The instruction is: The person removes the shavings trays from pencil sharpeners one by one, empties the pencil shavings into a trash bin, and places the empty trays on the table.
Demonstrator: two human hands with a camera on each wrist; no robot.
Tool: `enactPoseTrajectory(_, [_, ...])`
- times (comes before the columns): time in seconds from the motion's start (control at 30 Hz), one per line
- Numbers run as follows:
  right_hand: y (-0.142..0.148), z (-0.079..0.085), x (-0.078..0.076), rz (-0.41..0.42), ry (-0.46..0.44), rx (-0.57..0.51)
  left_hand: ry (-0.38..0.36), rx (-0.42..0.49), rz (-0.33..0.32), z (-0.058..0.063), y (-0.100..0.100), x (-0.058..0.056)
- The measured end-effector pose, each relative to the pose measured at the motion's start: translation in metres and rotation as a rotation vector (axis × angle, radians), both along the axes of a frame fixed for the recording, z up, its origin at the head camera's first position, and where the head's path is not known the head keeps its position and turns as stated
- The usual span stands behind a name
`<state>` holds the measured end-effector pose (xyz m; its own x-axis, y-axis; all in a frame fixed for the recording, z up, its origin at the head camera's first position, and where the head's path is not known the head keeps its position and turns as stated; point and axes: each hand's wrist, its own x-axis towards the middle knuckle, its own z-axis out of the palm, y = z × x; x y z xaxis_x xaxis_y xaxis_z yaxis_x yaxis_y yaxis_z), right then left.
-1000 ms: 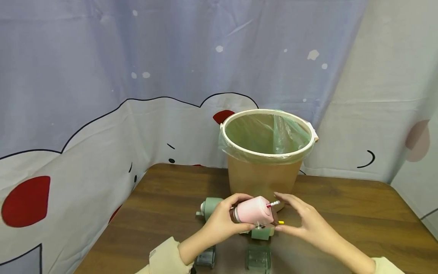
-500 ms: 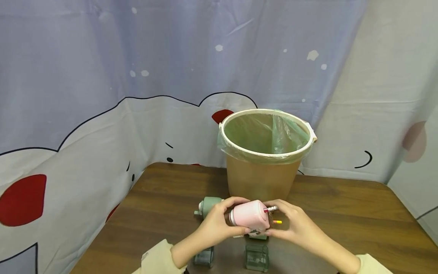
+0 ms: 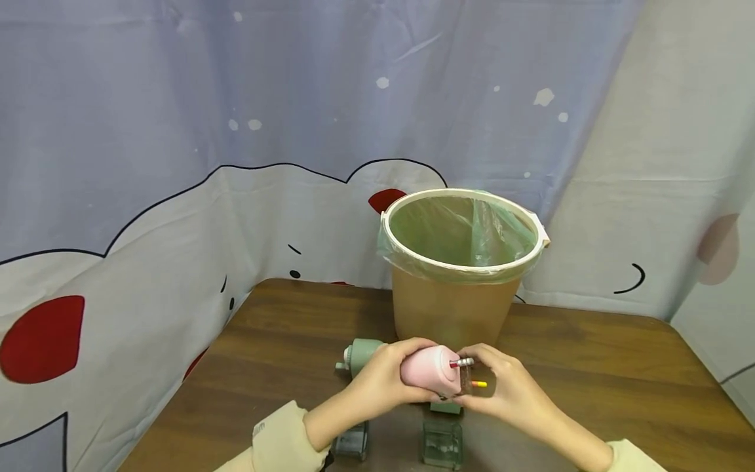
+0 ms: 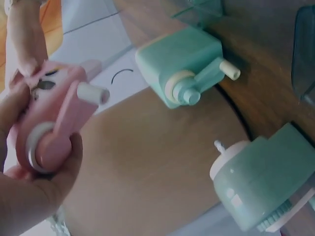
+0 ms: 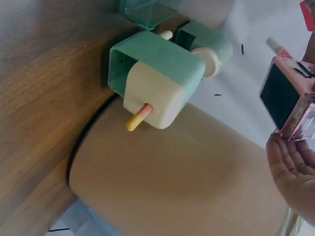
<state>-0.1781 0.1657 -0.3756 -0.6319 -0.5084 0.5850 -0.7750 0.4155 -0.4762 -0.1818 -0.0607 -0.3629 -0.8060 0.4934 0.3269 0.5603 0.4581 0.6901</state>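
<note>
A pink crank pencil sharpener (image 3: 426, 368) is held in the air, with a red pencil (image 3: 462, 362) sticking out of its front. My left hand (image 3: 383, 379) grips its body; in the left wrist view its crank (image 4: 64, 128) points outward. My right hand (image 3: 512, 388) pinches the sharpener's clear shavings drawer (image 5: 301, 118) at the lower end, fingers above and thumb below. Behind and below stands a green sharpener (image 5: 162, 64) with a cream front and a yellow-orange pencil (image 5: 140, 117) in it. Another green sharpener (image 3: 361, 356) lies left of it, partly hidden by my left hand.
A tan bin (image 3: 451, 308) lined with a green plastic bag stands behind my hands on the wooden table (image 3: 307, 321). Two clear dark drawers (image 3: 442, 446) lie near the front edge, the left one (image 3: 352, 442) partly behind my sleeve. A printed curtain (image 3: 295, 85) hangs behind.
My right hand has moved left and its spread fingers have come in onto the drawer. The pink sharpener has turned slightly in my left hand.
</note>
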Motion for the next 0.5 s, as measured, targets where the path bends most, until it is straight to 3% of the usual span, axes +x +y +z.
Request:
enactPoseTrajectory(0.13, [0.0017, -0.0025, -0.0002, 0.033, 0.053, 0.0, 0.022, -0.018, -0.091, 0.0032, -0.0025, -0.0034])
enactPoseTrajectory(0.23, [0.0025, -0.0037, -0.0011, 0.047, 0.07, 0.0, 0.056, -0.038, -0.12, 0.0045, -0.0038, -0.0046])
enactPoseTrajectory(0.33, [0.0027, -0.005, -0.0015, 0.021, 0.094, 0.007, 0.084, -0.045, -0.113, 0.0046, -0.0031, -0.0052])
enactPoseTrajectory(0.5, [0.0014, -0.0078, -0.0003, -0.024, 0.1, -0.022, 0.114, -0.061, -0.045, 0.0043, 0.0017, -0.0028])
